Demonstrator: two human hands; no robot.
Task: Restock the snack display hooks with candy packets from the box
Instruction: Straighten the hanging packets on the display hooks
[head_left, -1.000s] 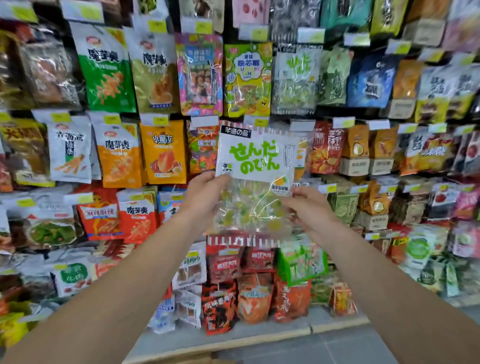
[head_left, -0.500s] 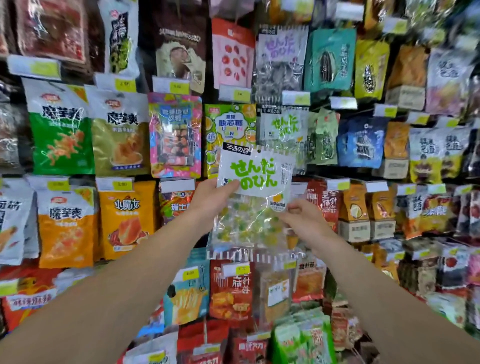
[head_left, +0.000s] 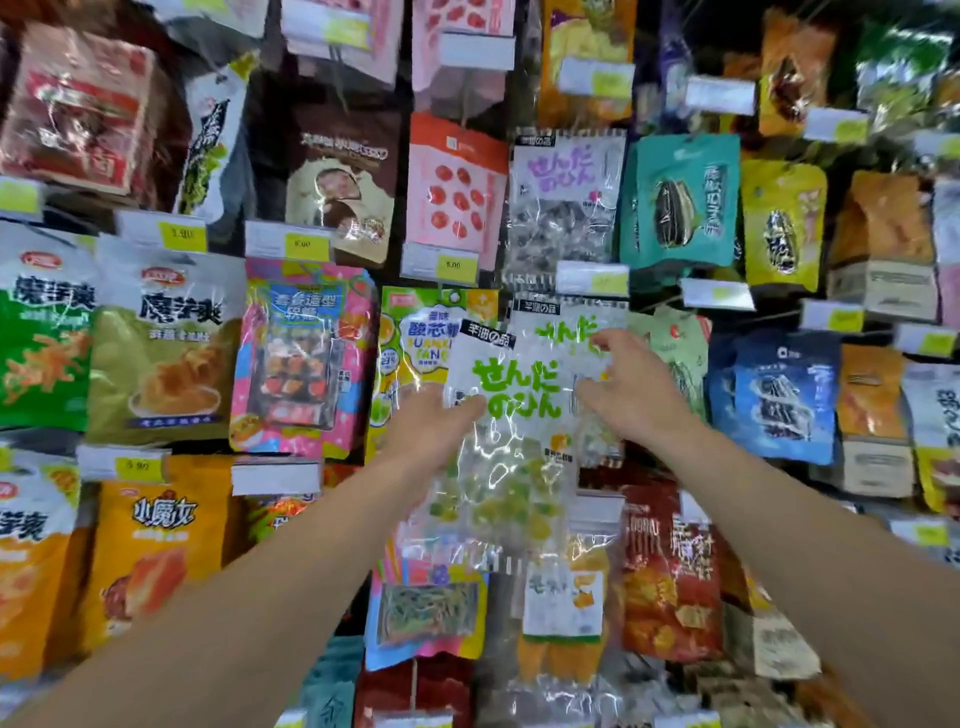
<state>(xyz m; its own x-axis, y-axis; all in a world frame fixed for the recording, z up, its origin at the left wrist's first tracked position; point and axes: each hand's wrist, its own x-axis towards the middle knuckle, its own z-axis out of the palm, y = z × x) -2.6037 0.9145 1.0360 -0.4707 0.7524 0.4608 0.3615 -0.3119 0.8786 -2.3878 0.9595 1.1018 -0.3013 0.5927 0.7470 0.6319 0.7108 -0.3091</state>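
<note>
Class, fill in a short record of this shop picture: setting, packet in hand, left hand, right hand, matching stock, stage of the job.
setting: wall of hanging snack packets with price tags
packet in hand: clear candy packet with green lettering, yellow-green sweets inside
left hand: left hand grips the packet's left edge
right hand: right hand reaches up, fingers at the hanging twin packet
matching stock: the twin hangs just behind, upper right
stage: held packet not yet on a hook, as far as visible
</note>
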